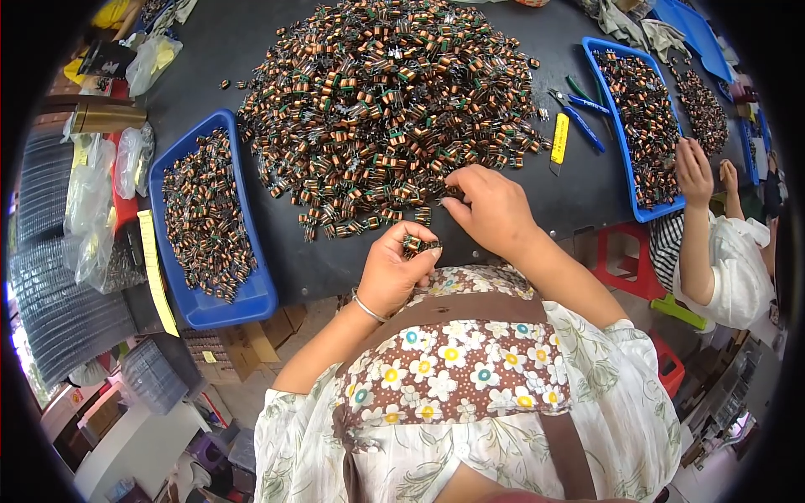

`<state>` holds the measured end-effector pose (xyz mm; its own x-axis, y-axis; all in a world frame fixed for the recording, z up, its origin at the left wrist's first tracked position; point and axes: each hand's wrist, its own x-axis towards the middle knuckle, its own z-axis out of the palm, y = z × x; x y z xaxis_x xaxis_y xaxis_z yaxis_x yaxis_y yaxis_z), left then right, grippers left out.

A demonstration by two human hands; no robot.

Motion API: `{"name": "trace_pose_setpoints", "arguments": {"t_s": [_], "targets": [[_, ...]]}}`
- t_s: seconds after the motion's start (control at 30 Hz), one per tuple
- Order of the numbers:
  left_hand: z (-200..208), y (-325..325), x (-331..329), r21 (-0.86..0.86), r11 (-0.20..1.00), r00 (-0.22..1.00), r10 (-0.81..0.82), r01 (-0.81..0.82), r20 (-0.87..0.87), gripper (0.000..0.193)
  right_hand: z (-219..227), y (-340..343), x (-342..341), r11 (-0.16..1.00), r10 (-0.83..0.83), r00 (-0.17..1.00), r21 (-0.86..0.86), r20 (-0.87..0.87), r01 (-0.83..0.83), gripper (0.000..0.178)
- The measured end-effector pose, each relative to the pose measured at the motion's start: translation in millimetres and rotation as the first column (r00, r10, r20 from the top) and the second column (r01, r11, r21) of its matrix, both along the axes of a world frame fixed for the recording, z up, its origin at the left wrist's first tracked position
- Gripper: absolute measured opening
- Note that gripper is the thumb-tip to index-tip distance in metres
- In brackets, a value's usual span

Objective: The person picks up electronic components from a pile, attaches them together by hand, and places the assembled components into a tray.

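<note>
At the table's near edge my left hand (394,269) is closed around several small copper-wound coils (412,245), which show between its thumb and curled fingers. My right hand (496,211) reaches to the near edge of a big pile of the same coils (386,101). Its fingers are bent, and a gap shows between thumb and forefinger with no coil visible in it. The coils have copper windings, dark bodies, some green parts and thin metal leads.
A blue tray (265,303) with coils stands at left, another blue tray (620,126) at right. Blue-handled pliers (584,127) and a yellow cutter (559,141) lie on the black table (549,205). A co-worker's hand (694,172) is by the right tray.
</note>
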<state>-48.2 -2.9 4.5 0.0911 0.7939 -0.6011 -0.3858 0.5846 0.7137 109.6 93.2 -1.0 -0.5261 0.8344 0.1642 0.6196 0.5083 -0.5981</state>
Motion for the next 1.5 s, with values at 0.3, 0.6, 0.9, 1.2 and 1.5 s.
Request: {"name": "trace_pose_setpoints", "arguments": {"t_s": [0.3, 0.6, 0.9, 1.2, 1.5], "targets": [[-12.5, 4.3, 9.8, 0.032, 0.997, 0.997, -0.072, 0.072, -0.004, 0.015, 1.3, -4.2, 37.4, 0.775, -0.132, 0.952, -0.627, -0.278, -0.076, 0.018], [-12.0, 3.5, 9.5, 0.063, 0.99, 0.874, -0.141, 0.126, 0.464, 0.009, -9.4, -7.6, 45.8, 0.595, -0.22, 0.887, -0.776, -0.406, -0.208, 0.018], [-17.1, 2.2, 6.3, 0.046, 0.976, 0.857, -0.21, 0.214, 0.471, 0.021, 7.1, -15.3, 45.8, 0.585, -0.151, 0.858, -0.744, -0.491, -0.323, 0.018], [-9.7, 9.8, 4.2, 0.01, 0.954, 0.874, -0.278, 0.299, 0.398, 0.033, -3.3, 1.2, 26.7, 0.978, 0.029, 0.971, -0.193, -0.235, -0.076, 0.02], [-8.4, 15.1, 4.7, -0.039, 0.986, 0.933, -0.139, 0.16, 0.331, 0.036, -2.8, -1.8, 30.7, 0.976, 0.018, 0.976, -0.21, -0.215, -0.064, 0.016]]}}
